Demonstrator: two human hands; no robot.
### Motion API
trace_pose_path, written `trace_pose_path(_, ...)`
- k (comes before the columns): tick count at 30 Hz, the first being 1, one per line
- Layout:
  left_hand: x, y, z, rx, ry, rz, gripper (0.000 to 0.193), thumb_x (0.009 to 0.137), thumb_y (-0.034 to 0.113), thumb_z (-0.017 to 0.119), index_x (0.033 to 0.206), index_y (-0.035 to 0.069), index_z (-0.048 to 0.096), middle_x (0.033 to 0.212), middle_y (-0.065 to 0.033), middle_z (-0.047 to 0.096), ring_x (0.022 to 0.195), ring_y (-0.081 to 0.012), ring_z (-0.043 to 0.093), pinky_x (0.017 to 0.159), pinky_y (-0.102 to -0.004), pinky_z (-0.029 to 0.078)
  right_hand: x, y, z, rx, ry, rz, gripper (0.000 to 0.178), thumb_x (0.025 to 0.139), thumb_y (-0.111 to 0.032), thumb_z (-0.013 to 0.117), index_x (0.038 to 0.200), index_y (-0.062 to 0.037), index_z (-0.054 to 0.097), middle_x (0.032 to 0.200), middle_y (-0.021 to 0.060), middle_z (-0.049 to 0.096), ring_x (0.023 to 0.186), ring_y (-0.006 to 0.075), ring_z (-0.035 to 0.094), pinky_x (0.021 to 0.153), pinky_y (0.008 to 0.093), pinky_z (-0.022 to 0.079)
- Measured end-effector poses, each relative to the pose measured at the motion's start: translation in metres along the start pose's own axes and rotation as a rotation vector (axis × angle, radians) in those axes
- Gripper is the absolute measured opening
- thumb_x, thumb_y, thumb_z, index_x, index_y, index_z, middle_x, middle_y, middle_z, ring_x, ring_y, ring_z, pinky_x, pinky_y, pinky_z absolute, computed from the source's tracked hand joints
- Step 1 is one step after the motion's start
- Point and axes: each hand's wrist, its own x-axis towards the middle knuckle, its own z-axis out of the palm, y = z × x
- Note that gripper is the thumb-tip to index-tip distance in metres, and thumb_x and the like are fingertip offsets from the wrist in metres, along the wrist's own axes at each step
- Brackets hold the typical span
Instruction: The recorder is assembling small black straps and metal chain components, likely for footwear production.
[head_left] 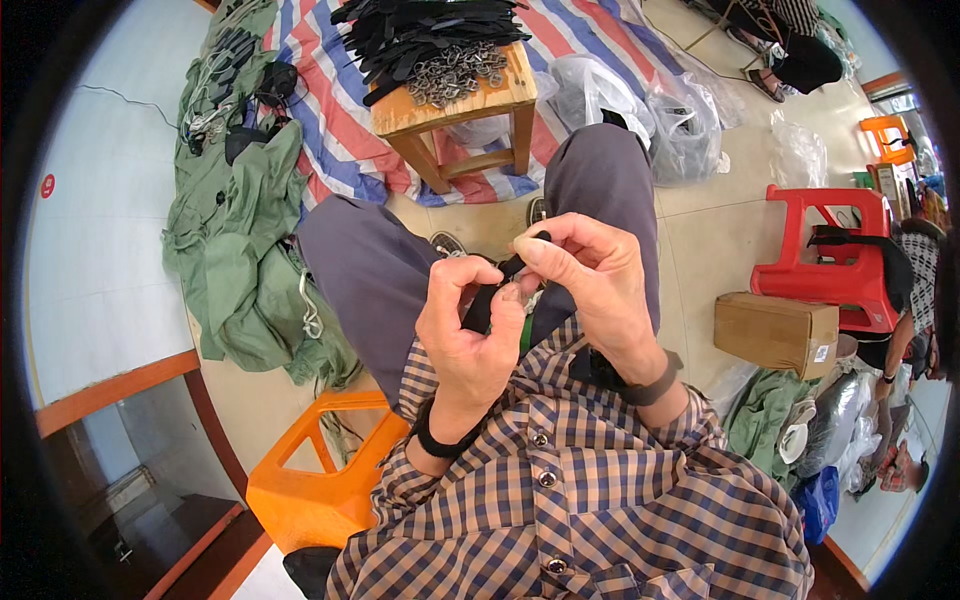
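Note:
Above my lap, both hands are closed on a short black strap (513, 266). My left hand (468, 325) pinches its lower part between thumb and fingers. Higher up, my right hand (595, 280) grips the other end, thumb against forefinger. Whether a metal ring sits on the strap between the fingertips I cannot tell. Beyond my knees, a wooden stool (425, 120) bears a pile of black straps (430, 35), and a heap of small metal buckles (452, 76) lies at its near side.
A striped sheet (340, 150) spreads under the stool. Green cloth (235, 220) lies at left, an orange plastic stool (300, 480) beside me. Clear plastic bags (685, 125), a red stool (825, 240) and a cardboard box (775, 335) stand at right. Other people (800, 55) are at the right edge.

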Motion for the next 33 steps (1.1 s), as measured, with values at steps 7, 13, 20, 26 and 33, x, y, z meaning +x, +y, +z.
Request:
trace_pose_path(7,0.002,0.001,-0.002,0.044,-0.011,-0.003,0.008,0.08,-0.004,0.05,0.085,0.002,0.048,0.084,-0.0014,0.046,0.066,-0.0063,0.048,0.06,-0.0197,0.041,-0.007,0.0,0.01,-0.14,0.026,-0.118,0.011,0.084,-0.007,0.064,0.09,0.0027,0.064,0.072,0.0031,0.063,0.066,0.0067,0.059,0.059,0.0205,0.048)
trace_pose_path(13,0.003,-0.002,0.002,-0.089,0.022,-0.105,0.013,0.077,-0.005,0.055,0.082,0.003,0.046,0.076,-0.0016,0.046,0.064,-0.0065,0.046,0.057,-0.0208,0.039,-0.008,0.0,0.011,-0.148,0.035,-0.137,0.01,0.084,-0.005,0.063,0.091,0.0026,0.064,0.073,0.0031,0.063,0.066,0.0067,0.059,0.06,0.0204,0.049)
trace_pose_path(20,0.006,0.002,0.005,-0.099,0.023,-0.184,0.014,0.075,-0.006,0.055,0.081,0.002,0.045,0.073,-0.0007,0.045,0.061,-0.0048,0.046,0.055,-0.0198,0.039,-0.007,0.001,0.007,-0.133,0.045,-0.096,0.009,0.083,-0.004,0.063,0.089,0.0023,0.065,0.073,0.0031,0.063,0.067,0.0067,0.06,0.06,0.0199,0.048)
trace_pose_path(26,0.009,0.003,0.002,-0.04,-0.002,-0.164,0.016,0.073,-0.007,0.055,0.082,0.002,0.045,0.072,-0.0016,0.046,0.061,-0.0059,0.047,0.056,-0.0205,0.04,-0.008,0.007,0.007,-0.193,0.037,-0.2,0.01,0.083,-0.005,0.064,0.09,0.0021,0.065,0.072,0.0025,0.062,0.067,0.0067,0.06,0.059,0.0196,0.047)
trace_pose_path(33,0.005,0.007,0.006,0.046,0.001,-0.103,0.015,0.075,-0.006,0.056,0.086,0.001,0.049,0.075,-0.0038,0.051,0.062,-0.0086,0.05,0.058,-0.0219,0.043,-0.002,0.007,-0.002,0.001,0.027,-0.038,0.012,0.084,-0.006,0.063,0.092,0.0033,0.064,0.072,0.0053,0.064,0.066,0.0083,0.06,0.06,0.0203,0.048)
